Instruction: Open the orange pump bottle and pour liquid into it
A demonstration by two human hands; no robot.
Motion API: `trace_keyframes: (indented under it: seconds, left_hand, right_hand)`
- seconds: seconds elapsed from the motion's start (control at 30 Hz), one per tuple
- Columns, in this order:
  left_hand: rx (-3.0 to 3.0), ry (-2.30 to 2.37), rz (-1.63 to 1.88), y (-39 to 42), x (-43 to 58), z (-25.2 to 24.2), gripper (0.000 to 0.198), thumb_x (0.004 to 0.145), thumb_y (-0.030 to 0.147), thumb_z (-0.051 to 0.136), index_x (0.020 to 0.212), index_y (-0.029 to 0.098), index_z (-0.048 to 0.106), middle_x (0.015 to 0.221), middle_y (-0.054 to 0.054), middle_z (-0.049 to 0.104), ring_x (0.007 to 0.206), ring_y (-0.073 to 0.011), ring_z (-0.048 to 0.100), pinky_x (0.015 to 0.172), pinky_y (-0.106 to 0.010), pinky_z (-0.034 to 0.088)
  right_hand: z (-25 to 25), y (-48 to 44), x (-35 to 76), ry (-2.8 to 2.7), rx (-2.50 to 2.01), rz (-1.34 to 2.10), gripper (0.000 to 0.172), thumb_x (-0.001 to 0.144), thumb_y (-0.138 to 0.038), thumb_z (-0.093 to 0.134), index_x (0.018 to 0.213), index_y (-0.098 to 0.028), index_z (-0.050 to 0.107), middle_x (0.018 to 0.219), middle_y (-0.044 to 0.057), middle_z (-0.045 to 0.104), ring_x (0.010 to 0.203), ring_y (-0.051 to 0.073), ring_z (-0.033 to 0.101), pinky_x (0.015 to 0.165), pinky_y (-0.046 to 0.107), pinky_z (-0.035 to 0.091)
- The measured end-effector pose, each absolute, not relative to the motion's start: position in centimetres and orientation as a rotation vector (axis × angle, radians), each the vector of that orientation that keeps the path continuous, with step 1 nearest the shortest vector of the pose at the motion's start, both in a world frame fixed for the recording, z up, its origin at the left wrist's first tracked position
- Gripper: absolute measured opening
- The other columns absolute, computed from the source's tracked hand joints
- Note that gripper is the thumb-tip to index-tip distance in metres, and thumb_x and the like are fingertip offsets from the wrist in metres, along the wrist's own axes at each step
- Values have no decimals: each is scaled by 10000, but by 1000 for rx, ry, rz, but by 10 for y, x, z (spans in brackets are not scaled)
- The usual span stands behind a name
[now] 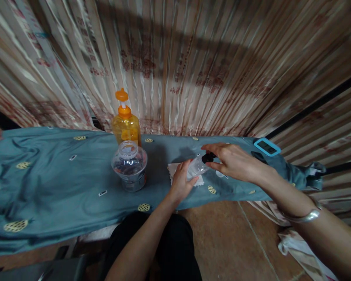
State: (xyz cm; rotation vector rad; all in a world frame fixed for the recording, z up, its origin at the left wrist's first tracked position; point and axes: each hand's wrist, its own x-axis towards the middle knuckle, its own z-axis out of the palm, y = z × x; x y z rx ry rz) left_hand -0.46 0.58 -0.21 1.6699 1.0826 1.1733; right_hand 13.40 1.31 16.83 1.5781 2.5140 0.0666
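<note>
My left hand (pixel 182 180) is wrapped round the body of a clear plastic bottle (pixel 196 167), which is tilted toward the right. The thumb and fingers of my right hand (pixel 226 160) are closed about the bottle's black top (pixel 207 157); whether it is a cap or a pump head is hard to make out. Beneath the bottle and my left hand, a white cloth or wipe with a jagged edge (pixel 172 168) lies on the table. Part of the bottle is hidden behind my fingers.
To the left stand a clear plastic jar (pixel 131 168) with a narrow neck and, behind it, a yellow pump bottle (pixel 127 125) with an orange top. A blue-framed digital timer or clock (pixel 267 147) is at right. Patterned curtains (pixel 175 66) hang behind the blue-green tablecloth (pixel 84 175).
</note>
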Motion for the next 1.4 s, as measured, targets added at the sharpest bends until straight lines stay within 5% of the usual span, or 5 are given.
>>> trace_keyframes:
  seconds: [0.13,0.3,1.07,1.27,1.4]
  left_hand:
    - [1656,1094,1158,5,-5,0,577,718,153,688,1261,179,493,1279,-115,580,1209,-279,517,1058,-459,394]
    - [1654,1082,1159,5,-6,1,575,724,174,688,1265,206,494,1279,-102,579,1214,-280,513,1052,-465,398]
    - [1613,1088,1158,8,-7,-6,612,715,171,703,1286,225,490,1292,-87,583,1210,-275,528,1054,-449,408]
    - [1615,1097,1160,9,-9,-4,569,705,183,717,1240,207,524,1252,-99,614,1177,-287,555,1030,-440,425]
    - [1595,1129,1157,10,-9,-3,569,700,174,724,1233,182,526,1243,-119,620,1172,-292,563,1021,-449,430]
  right_hand:
    - [167,13,133,2431,1651,126,560,918,-513,358,1192,-75,573,982,196,685,963,350,658,785,453,508]
    - [167,13,132,2504,1575,63,497,881,-401,517,1312,-157,477,1306,115,573,1189,234,562,936,311,457]
    - [167,7,111,2419,1632,53,305,924,-349,420,963,-101,594,827,187,666,900,372,660,725,379,383]
    - [156,5,134,2591,1957,-295,637,895,-608,347,1335,-155,432,924,105,694,943,270,659,819,375,452]
    - [110,6,162,2611,2391,-610,597,946,-561,119,1384,-200,303,1115,60,650,939,119,645,840,283,497]
